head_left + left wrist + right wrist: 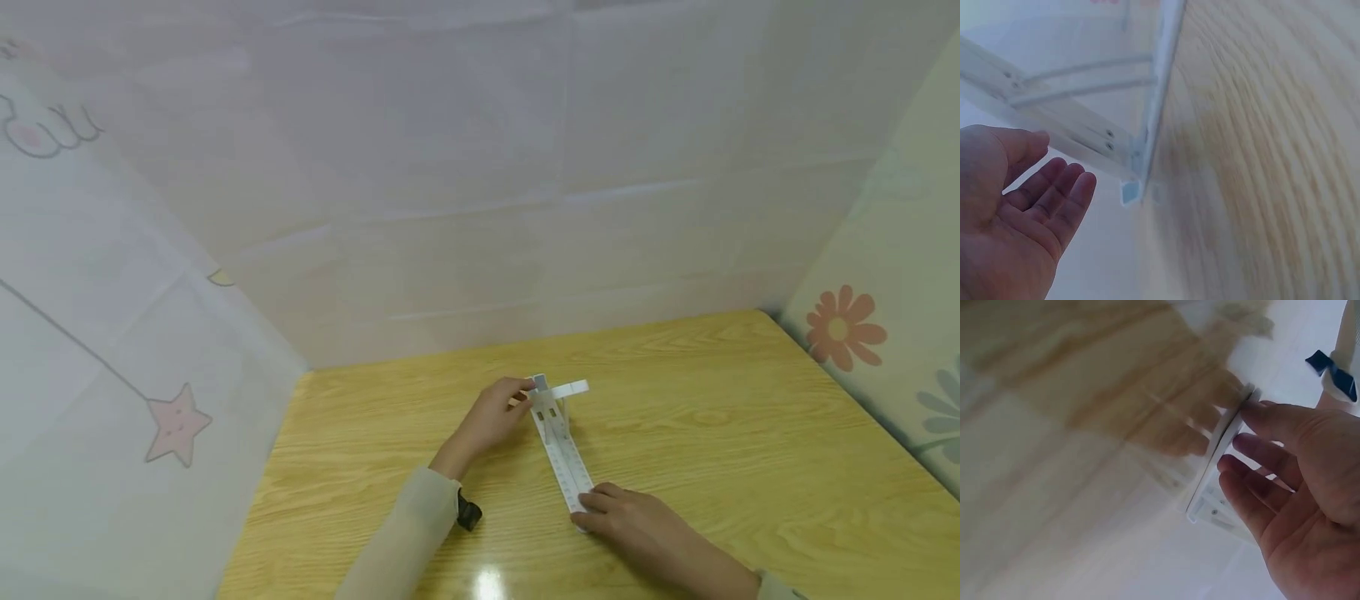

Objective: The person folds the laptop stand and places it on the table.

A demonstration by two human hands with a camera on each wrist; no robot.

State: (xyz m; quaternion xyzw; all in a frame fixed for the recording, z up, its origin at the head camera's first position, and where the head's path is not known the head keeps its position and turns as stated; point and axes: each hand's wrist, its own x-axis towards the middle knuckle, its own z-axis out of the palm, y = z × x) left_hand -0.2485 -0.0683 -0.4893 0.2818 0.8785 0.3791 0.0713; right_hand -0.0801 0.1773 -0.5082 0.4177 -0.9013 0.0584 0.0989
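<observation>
Yellow wood grain covers the surface (pixel 712 433), walled on three sides by pale printed sheeting: a pink star (pixel 177 423) at the left, an orange flower (pixel 843 327) at the right. Near the middle lies a long white plastic measuring gauge (pixel 564 450), its scale running from far to near, with a short crossbar standing at the far end.

Left of it, the left hand (pixel 487 419) reaches in from a pale sleeve, fingertips at the gauge's far end beside the crossbar. The head view leaves the grip unclear; the left wrist view shows this hand (pixel 1016 219) with fingers straight and loosely spread, just short of the white rails (pixel 1085 140), holding nothing.

Further right and nearer, the right hand (pixel 637 521) lies on the gauge's near end. The right wrist view adds that its fingers (pixel 1260 481) are extended, fingertips against the white edge (pixel 1219 456), not curled round it.
</observation>
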